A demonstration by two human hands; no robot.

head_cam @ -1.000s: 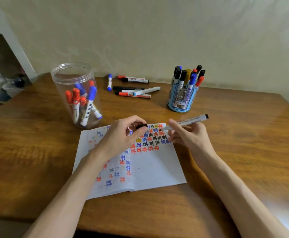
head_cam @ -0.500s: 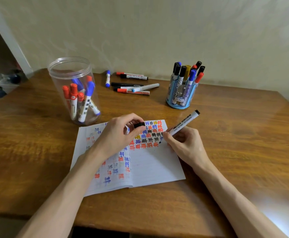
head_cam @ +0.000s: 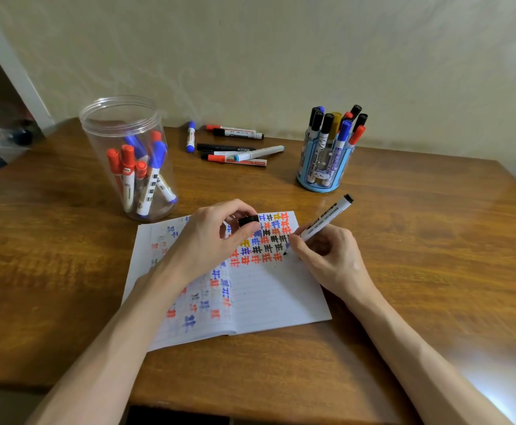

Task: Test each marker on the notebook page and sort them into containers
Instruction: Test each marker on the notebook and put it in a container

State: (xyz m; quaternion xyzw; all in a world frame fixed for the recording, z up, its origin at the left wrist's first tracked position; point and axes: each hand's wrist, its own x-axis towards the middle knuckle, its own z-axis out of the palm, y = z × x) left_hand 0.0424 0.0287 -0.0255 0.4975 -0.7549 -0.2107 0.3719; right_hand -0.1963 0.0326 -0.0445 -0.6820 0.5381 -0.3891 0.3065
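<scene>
Gripping one uncapped marker [head_cam: 324,219] in a writing hold, the right hand [head_cam: 327,256] has its fingers curled round the lower barrel, and the black tip touches the right-hand page of the single open notebook [head_cam: 266,296], just past the end of the bottom row of marks. The marker's barrel slants up and to the right, ending in a black butt. The left hand [head_cam: 210,237] rests over the middle of the notebook and pinches one black cap [head_cam: 248,220] between thumb and forefinger, just above the page. The notebook lies flat near the front of the wooden table [head_cam: 404,271]. Both its pages carry rows of small marks in four colours: red, blue, black and yellow. Two containers stand behind it, well apart. On the left is a clear plastic jar [head_cam: 128,154], lidless and upright, holding about six markers. Four red caps and two blue ones show through the wall, though they lean across each other and the count is not certain. On the right is a blue pen holder [head_cam: 321,167] with about ten markers standing cap-up: five black caps, two blue, two red and one yellow. Between the two containers, near the wall, lies a loose group of markers [head_cam: 232,148]. One blue marker lies apart on the left, and six or so more lie crosswise and overlapping, too tangled to count exactly.
</scene>
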